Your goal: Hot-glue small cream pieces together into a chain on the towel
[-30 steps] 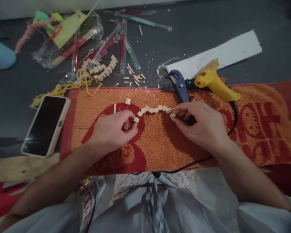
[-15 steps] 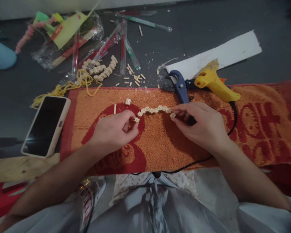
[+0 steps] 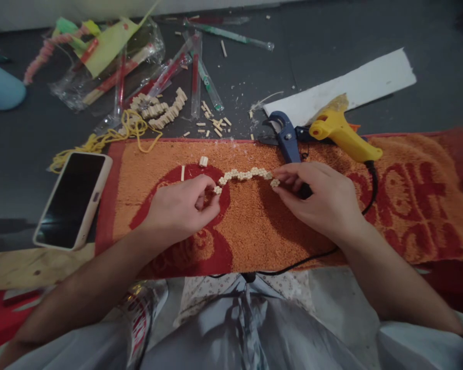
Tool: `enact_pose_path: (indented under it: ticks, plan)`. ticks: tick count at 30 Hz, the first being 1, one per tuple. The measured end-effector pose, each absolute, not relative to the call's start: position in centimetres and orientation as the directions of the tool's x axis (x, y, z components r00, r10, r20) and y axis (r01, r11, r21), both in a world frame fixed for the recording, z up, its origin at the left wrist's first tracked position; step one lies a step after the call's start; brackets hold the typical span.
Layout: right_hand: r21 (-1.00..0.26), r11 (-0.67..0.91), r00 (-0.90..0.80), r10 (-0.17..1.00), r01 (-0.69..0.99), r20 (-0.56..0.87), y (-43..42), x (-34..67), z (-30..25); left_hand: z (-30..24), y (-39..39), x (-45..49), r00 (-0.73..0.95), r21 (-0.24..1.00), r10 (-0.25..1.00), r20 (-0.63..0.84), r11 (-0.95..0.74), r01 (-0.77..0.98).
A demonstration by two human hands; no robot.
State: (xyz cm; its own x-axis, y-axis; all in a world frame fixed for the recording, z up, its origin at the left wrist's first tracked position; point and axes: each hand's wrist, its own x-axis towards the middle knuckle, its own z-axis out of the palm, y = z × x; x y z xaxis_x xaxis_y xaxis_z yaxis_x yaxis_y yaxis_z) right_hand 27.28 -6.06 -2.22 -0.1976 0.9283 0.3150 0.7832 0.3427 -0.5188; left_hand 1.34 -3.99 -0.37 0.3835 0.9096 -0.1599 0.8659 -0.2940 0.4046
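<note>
A wavy chain of small pale wooden pieces (image 3: 245, 176) lies on an orange and red towel (image 3: 254, 231). My left hand (image 3: 177, 208) pinches the chain's left end between thumb and fingers. My right hand (image 3: 318, 198) pinches its right end, fingers curled. A loose pale piece (image 3: 203, 161) and a short stick (image 3: 182, 172) rest on the towel just beyond my left hand.
A blue cutter (image 3: 287, 139) and a yellow glue gun (image 3: 343, 134) lie beyond my right hand, its black cord running under my wrist. A phone (image 3: 73, 198) sits at left. Yellow cord (image 3: 111, 134), stick rows (image 3: 160, 110), wrapped sticks and a white strip (image 3: 343, 87) lie further back.
</note>
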Motion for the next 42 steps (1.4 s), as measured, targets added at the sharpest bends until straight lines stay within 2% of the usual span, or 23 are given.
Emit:
enact_pose_path:
  ticks: [42]
  plan:
    - [-0.499, 0.336, -0.192, 0.929, 0.799, 0.317, -6.10, 27.23, -2.49, -0.26, -3.85, 1.41, 0.373, 0.391, 0.911, -0.176, -0.283, 0.876]
